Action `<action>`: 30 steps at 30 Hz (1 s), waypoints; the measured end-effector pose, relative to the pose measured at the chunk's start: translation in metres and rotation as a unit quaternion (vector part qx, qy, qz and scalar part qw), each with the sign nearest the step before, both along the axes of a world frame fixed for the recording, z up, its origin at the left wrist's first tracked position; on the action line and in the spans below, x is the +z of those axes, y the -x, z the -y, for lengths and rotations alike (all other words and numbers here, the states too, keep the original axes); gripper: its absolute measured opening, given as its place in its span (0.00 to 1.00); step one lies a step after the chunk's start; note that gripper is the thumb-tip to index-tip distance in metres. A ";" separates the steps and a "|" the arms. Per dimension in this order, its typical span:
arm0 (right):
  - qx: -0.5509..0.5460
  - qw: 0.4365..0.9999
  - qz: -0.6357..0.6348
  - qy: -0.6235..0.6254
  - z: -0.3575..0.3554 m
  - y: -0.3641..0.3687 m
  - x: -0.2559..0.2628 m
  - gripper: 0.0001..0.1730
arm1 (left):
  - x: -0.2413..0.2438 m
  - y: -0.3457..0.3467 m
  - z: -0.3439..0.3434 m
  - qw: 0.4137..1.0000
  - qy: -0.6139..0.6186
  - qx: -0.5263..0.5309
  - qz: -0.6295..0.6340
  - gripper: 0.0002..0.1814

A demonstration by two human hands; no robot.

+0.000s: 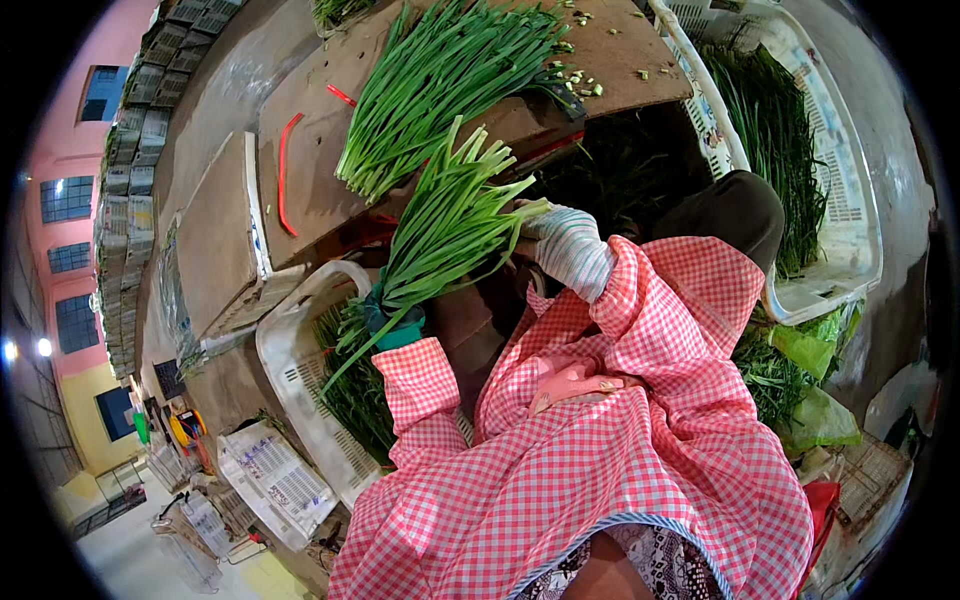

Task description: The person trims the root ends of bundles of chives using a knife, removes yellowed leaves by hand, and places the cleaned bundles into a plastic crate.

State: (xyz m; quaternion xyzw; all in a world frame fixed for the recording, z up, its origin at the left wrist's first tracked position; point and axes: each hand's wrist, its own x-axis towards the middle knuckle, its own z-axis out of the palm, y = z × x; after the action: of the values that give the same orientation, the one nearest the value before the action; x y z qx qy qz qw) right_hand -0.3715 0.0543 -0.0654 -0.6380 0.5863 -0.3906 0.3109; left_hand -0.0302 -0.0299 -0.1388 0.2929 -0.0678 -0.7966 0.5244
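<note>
My left hand (396, 324), in a green glove, is closed around the leafy end of a bunch of long flat green stalks that look like garlic chives (450, 225). The pale cut ends fan out up and to the right. At the right side of the bunch, my right hand (568, 244), in a striped knitted glove, pinches some pale stalk ends; its fingertips are partly hidden. Just beyond lies a larger pile of the same stalks (450, 82) on a brown board (300, 97). Short cut pieces (581, 79) are scattered by the pile.
A white plastic crate (289, 352) with greens stands at my left, another (862, 225) at my right. Red strips (285, 172) lie on the board. Left of it is a brown box (217, 240). Green plastic bags (817, 420) with greens lie at the right; dark greens (622, 172) sit under the board.
</note>
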 end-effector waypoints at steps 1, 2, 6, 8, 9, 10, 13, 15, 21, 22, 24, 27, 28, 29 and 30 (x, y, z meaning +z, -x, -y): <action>-0.006 1.000 0.004 0.007 -0.003 -0.001 0.007 0.15 | -0.001 -0.001 0.000 1.000 -0.001 0.000 -0.001 0.14; -0.012 1.000 0.008 0.014 -0.004 -0.003 0.012 0.14 | -0.002 -0.003 -0.002 1.000 -0.002 0.000 0.000 0.14; -0.117 0.975 0.177 -0.061 -0.003 -0.002 -0.019 0.12 | -0.005 -0.005 -0.001 1.000 -0.005 -0.005 0.002 0.14; -0.154 0.937 0.281 -0.140 -0.009 0.010 -0.028 0.13 | -0.007 -0.006 -0.001 1.000 -0.005 -0.003 0.003 0.14; -0.196 0.908 0.337 -0.152 -0.013 0.012 -0.016 0.14 | -0.006 -0.004 0.000 1.000 -0.004 -0.001 0.002 0.14; -0.178 0.944 0.261 -0.097 -0.015 0.014 -0.009 0.15 | -0.001 0.002 -0.003 1.000 -0.001 0.006 0.007 0.14; -0.090 0.974 0.197 -0.064 -0.017 0.009 0.030 0.19 | 0.015 0.011 -0.008 1.000 0.005 0.012 0.006 0.15; -0.079 0.964 0.225 -0.115 -0.011 0.004 0.041 0.24 | 0.019 0.011 -0.008 1.000 0.002 -0.013 -0.017 0.16; -0.133 0.929 0.316 -0.139 0.009 -0.006 0.017 0.25 | 0.025 0.025 -0.014 0.996 0.026 0.024 -0.080 0.17; -0.111 0.927 0.346 -0.097 0.009 -0.006 0.021 0.23 | 0.027 0.024 -0.013 0.996 0.030 0.013 -0.085 0.18; -0.114 0.926 0.343 -0.104 0.010 -0.008 0.015 0.24 | 0.029 0.021 -0.011 0.995 0.037 -0.011 -0.095 0.18; -0.140 0.942 0.291 -0.087 0.012 -0.002 -0.008 0.22 | 0.025 0.020 -0.010 0.996 0.057 -0.012 -0.071 0.17; -0.141 0.949 0.268 -0.089 0.012 0.002 -0.007 0.22 | 0.029 0.023 -0.011 0.997 0.056 -0.009 -0.044 0.18; -0.142 0.955 0.245 -0.090 0.011 0.007 -0.005 0.21 | 0.025 0.020 -0.011 0.998 0.041 -0.006 -0.045 0.18; -0.148 0.961 0.215 -0.089 0.007 0.011 -0.001 0.18 | 0.024 0.019 -0.010 0.999 0.025 -0.005 -0.047 0.18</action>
State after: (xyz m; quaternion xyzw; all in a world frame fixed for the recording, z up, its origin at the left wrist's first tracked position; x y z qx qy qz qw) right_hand -0.3827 0.0474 -0.0659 -0.4148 0.6257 -0.5062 0.4245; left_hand -0.0496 -0.0201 -0.1151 0.2411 -0.0647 -0.8103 0.5301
